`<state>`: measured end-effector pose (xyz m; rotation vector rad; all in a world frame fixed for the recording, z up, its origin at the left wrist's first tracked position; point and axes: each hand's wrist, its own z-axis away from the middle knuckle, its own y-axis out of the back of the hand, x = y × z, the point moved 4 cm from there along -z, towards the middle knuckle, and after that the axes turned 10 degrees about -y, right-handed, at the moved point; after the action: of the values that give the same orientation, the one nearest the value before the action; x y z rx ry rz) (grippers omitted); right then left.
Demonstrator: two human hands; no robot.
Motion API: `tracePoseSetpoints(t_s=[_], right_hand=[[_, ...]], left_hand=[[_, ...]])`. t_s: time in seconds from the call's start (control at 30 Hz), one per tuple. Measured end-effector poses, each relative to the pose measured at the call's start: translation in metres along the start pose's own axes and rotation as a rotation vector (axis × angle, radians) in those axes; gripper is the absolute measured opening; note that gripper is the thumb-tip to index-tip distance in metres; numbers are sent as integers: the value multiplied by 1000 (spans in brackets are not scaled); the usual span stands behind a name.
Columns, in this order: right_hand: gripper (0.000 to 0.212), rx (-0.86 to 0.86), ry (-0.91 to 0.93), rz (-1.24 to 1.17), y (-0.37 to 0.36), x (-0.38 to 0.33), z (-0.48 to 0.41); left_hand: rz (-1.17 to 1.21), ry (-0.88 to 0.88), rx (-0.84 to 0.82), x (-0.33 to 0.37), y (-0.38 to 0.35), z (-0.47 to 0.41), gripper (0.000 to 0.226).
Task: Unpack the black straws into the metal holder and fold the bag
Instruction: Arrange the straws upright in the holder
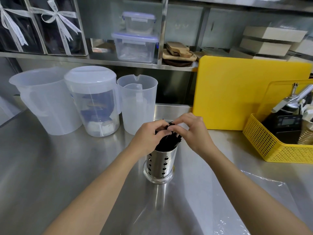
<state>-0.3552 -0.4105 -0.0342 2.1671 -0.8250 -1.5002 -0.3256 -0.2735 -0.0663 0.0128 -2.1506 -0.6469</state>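
A perforated metal holder (159, 166) stands upright on the steel counter, in the middle of the view. A bunch of black straws (167, 141) stands in it and leans to the right. My left hand (149, 135) curls its fingers round the tops of the straws from the left. My right hand (191, 131) pinches the straw tips from the right. Both hands hide the upper ends of the straws. The clear plastic bag (237, 206) lies flat and empty on the counter, near my right forearm.
Three translucent plastic jugs (91, 102) stand behind the holder to the left. A yellow cutting board (237, 92) leans at the back right. A yellow basket (271, 143) with tools sits at the right edge. A shelf with boxes runs above.
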Motion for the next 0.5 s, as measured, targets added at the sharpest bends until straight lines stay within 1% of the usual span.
tracePoseSetpoints(t_s=[0.1,0.2,0.33,0.43,0.5], right_hand=[[8,-46,-88,-142,1,-2,-6],[6,-45,-130,-226,2,-3,-8],[4,-61,-152,-257,-2,-1,-8],[16,-96,-166,-261,-4,4,-5],[15,-119,-179,-255,-6,9,-3]], left_hand=[[100,2,51,7,5,-6,21],[180,11,82,6,7,-9,17],[181,30,84,0,6,-8,20],[170,58,83,-5,5,-6,29],[178,73,90,-9,5,-4,32]])
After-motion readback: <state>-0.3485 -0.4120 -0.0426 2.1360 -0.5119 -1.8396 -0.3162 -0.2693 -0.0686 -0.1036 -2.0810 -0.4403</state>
